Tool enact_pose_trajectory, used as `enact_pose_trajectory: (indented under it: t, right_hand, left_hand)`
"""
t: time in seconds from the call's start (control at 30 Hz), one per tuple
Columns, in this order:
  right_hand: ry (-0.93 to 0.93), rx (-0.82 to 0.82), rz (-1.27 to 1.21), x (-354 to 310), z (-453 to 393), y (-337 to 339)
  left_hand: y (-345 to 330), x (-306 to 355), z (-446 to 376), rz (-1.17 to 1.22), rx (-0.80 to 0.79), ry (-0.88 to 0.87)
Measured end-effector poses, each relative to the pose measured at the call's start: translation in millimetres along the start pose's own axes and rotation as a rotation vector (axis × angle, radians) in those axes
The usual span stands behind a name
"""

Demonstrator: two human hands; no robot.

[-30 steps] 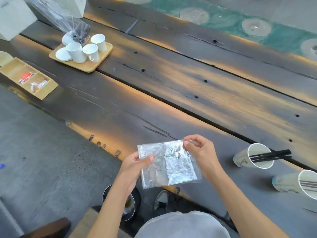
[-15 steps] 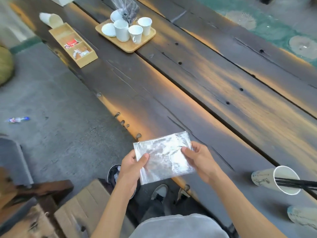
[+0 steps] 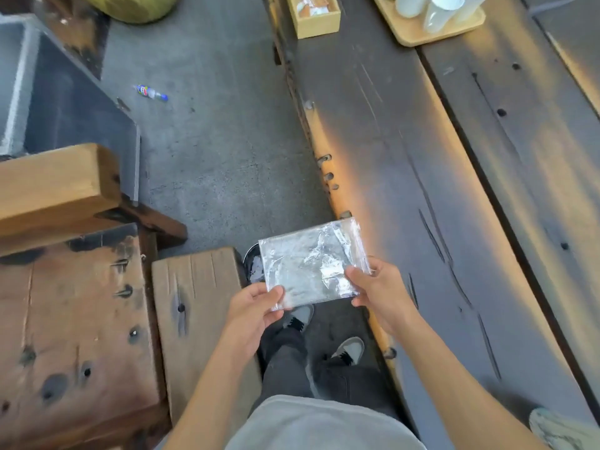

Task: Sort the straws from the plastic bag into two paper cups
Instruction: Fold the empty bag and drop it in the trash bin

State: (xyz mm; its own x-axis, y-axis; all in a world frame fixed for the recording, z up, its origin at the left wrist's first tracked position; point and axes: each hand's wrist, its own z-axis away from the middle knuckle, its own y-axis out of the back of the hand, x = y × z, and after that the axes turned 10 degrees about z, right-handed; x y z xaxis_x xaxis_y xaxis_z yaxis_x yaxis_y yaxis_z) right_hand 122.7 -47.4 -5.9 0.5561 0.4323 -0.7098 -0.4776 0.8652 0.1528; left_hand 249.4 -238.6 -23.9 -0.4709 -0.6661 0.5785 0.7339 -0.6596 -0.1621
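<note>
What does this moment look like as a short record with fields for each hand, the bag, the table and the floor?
left hand: pinches the bag's near left corner
right hand: grips the bag's right edge
plastic bag: clear, crinkled, looks empty, held flat off the table's edge
table: dark planks; wooden tray with white cups and a wooden box at the far end
floor: grey; small bottle lying on it

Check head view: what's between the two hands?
The clear plastic bag spans the gap. The left hand pinches its lower left corner and the right hand its right edge. Seen through it: floor and a dark round container.
</note>
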Motion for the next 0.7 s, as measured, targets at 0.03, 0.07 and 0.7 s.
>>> enact_pose_trajectory:
  t: [0.03, 0.07, 0.7]
  right_hand:
    - [-0.013, 0.018, 0.012, 1, -6, -7]
    - [-0.032, 0.023, 0.023, 4, -13, -14]
    - [-0.417, 0.165, 0.427, 179, -245, -148]
  left_hand:
    - [10, -6, -4, 0.04, 0.015, 0.016]
    - [21, -14, -9, 0.077, 0.029, 0.039]
    - [97, -200, -222, 0.554, 0.519, 0.488]
